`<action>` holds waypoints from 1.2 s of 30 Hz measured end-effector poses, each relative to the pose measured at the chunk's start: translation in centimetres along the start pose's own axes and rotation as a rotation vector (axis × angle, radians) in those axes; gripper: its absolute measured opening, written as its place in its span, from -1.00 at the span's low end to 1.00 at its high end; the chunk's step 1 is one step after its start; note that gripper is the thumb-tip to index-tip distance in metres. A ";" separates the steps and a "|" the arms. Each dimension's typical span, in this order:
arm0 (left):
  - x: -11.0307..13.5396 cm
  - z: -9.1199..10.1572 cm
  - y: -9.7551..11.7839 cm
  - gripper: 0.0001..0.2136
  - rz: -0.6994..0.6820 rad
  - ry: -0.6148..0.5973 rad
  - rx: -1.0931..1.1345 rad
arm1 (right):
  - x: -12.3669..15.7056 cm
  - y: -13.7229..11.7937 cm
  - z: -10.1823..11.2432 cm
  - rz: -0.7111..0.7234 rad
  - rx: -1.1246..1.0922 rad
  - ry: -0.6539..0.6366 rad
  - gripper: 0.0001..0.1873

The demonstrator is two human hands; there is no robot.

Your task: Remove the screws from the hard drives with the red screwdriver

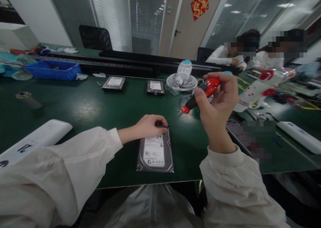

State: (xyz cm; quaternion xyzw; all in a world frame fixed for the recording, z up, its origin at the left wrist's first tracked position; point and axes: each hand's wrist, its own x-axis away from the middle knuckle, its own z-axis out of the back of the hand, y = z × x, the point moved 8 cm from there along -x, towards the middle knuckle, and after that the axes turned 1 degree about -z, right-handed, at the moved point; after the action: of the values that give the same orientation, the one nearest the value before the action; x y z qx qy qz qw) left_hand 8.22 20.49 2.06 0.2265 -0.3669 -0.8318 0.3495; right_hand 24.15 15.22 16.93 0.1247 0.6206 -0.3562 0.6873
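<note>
A hard drive with a white label lies flat on the green table in front of me. My left hand rests over its far end, thumb and fingers closed near the far right corner; what they pinch there, if anything, is hidden. In my right hand is a red and black screwdriver, held by the handle and slanting down to the left. Its tip meets the drive's far right corner, close to my left fingertips. Small screws lie scattered on the table behind the shaft.
Two more hard drives sit further back. Beyond are a white fan and a blue bin. White power banks lie left and right, near a phone. Two people work at the far right.
</note>
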 end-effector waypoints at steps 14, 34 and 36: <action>-0.1 -0.1 0.0 -0.79 0.001 0.011 -0.001 | 0.3 0.8 -0.9 -0.082 -0.330 -0.058 -0.66; 0.0 0.0 0.0 -0.78 0.004 -0.005 0.001 | 0.0 0.1 0.2 -0.012 0.022 0.036 -0.64; 0.0 0.0 0.0 -0.78 0.003 -0.006 0.002 | 0.0 0.3 0.1 -0.047 -0.048 0.009 -0.67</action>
State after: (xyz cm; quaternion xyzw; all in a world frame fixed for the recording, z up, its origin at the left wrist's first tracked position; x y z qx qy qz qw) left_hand 8.21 20.46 2.06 0.2239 -0.3692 -0.8316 0.3492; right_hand 24.42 15.42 16.81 0.0951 0.6350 -0.3565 0.6787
